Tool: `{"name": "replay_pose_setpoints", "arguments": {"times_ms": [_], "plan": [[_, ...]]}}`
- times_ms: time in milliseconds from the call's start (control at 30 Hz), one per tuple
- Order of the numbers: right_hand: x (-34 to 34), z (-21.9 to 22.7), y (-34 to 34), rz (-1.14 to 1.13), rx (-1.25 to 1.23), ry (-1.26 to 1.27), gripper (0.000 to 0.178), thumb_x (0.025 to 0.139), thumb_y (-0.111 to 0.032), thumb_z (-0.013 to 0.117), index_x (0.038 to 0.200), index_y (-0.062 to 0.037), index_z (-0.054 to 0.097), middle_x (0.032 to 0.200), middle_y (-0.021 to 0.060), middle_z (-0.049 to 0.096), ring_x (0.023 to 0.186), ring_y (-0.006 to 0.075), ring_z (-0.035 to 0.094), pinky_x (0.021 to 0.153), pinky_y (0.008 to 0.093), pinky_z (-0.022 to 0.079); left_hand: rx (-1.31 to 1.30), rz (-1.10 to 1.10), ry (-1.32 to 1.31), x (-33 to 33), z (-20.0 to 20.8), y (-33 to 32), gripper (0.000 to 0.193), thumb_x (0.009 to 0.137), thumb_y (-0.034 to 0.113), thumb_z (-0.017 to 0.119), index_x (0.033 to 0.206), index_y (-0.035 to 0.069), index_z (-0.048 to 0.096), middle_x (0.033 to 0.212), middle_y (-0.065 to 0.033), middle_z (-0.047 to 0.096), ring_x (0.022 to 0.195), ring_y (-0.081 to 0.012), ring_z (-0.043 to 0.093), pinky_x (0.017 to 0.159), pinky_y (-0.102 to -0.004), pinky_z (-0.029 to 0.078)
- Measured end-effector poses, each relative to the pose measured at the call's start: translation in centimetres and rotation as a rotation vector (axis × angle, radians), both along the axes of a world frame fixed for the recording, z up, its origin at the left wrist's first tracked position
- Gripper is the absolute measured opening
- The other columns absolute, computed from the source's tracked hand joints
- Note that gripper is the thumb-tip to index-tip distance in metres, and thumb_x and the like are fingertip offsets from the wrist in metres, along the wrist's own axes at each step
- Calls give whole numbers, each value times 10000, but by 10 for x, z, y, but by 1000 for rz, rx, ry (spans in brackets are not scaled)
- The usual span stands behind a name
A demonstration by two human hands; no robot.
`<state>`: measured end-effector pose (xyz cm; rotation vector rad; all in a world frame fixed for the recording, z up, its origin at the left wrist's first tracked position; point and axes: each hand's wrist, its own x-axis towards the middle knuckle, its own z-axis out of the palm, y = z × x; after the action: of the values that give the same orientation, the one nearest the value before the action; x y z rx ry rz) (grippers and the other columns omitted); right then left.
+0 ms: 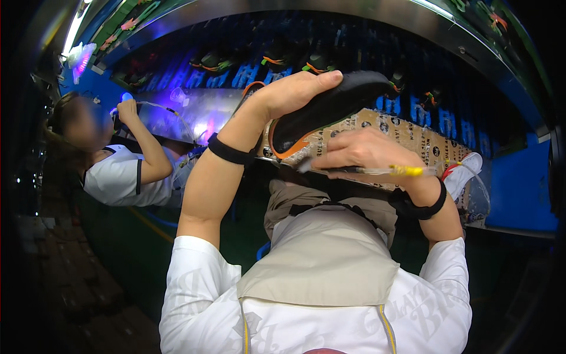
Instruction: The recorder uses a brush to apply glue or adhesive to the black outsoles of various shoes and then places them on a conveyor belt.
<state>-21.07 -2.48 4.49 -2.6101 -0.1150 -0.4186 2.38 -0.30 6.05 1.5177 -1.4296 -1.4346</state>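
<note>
My left hand (298, 94) is wrapped around a black shoe (354, 97) with an orange edge, thumb laid along its far side. The shoe is tilted in front of me, its orange-edged end toward my right hand. In my right hand (368, 150), closed fingers grip a slim brush (304, 165) with a blurred, dark tip. A clear tube with a yellow fitting (407, 170) trails from its handle under my wrist. The brush tip is close below the shoe's orange edge; whether they touch, I cannot tell.
Printed brown cardboard (436, 144) covers the bench before me. Behind it, blue racks (247, 74) hold several dark shoes with orange trim. A white shoe (466, 174) rests at the right. A co-worker (127, 171) sits at the left, near a bright purple light.
</note>
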Motion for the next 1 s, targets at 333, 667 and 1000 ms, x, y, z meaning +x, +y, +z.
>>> {"name": "replay_pose_setpoints", "arguments": {"times_ms": [333, 667, 1000], "plan": [[-33, -49, -8, -457, 682, -212, 226, 892, -69, 712, 1108, -22, 762, 905, 58, 725, 771, 114, 640, 653, 274, 500, -276, 548, 1187, 48, -124, 54, 954, 1001, 789, 277, 1552, 24, 425, 1513, -225, 518, 1352, -396, 550, 1122, -632, 427], [-17, -125, -3, -726, 1200, -296, 157, 922, -120, 728, 1045, -25, 743, 857, -20, 666, 768, 50, 550, 686, 232, 450, 270, 397, 1543, -8, -220, 143, 1064, 984, 819, 121, 1576, -33, 352, 1433, -415, 505, 1333, -572, 516, 1174, -619, 392], [44, -102, -1, -854, 960, -312, 229, 887, -199, 733, 1019, -12, 743, 810, 62, 728, 724, 110, 654, 665, 297, 526, 116, 475, 1537, -73, -194, 112, 738, 986, 546, 383, 1506, 33, 484, 1390, -308, 588, 1310, -493, 572, 1114, -610, 465]]}}
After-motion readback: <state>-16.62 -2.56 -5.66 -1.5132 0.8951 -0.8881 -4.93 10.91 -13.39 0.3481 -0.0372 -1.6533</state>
